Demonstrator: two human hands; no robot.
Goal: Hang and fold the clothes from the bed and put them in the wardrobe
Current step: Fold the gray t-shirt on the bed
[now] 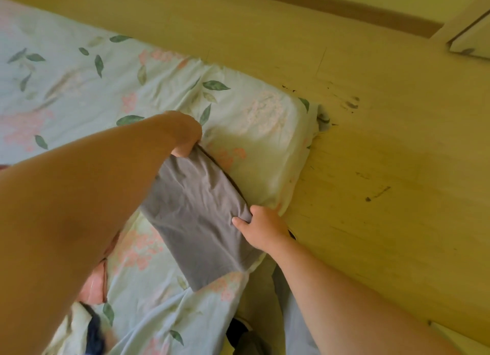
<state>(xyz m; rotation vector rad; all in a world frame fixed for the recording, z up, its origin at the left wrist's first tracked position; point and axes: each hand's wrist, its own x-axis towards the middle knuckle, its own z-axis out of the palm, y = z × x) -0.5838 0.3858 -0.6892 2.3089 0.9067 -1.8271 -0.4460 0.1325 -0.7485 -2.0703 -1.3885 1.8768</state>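
**Position of the workpiece.** The grey, soft-knit folded garment [201,216] lies on the bed with the pale green floral sheet [79,76], near the bed corner that adjoins the yellow wooden floor [371,142]. Its long axis runs from about 11 o'clock to 5 o'clock in the head view. The far end is raised off the sheet. The near end rests on it.

**Hand state.**
- The left hand [185,139] is at the 11 o'clock end of the garment. Its fingers are curled down over the narrow far edge and grasp it. The fingertips themselves are hidden behind the hand.
- The right hand [265,227] is at the 3 o'clock side, on the long edge facing the floor. The thumb lies on top of the fabric and the remaining fingers are tucked under the edge, so the cloth is pinched between them.

**Governing relation.** Both hands hold the same piece, one at the end of the long axis and one partway along its side. The unheld near end lies toward 6 o'clock from the right hand, which is the nearer of the two. A further fold would probably bring the left-hand end down along the axis toward that near end.

**Other items.** A pink crumpled cloth [92,283] and a dark blue item [94,330] lie toward 7 o'clock, partly covered by the left forearm.
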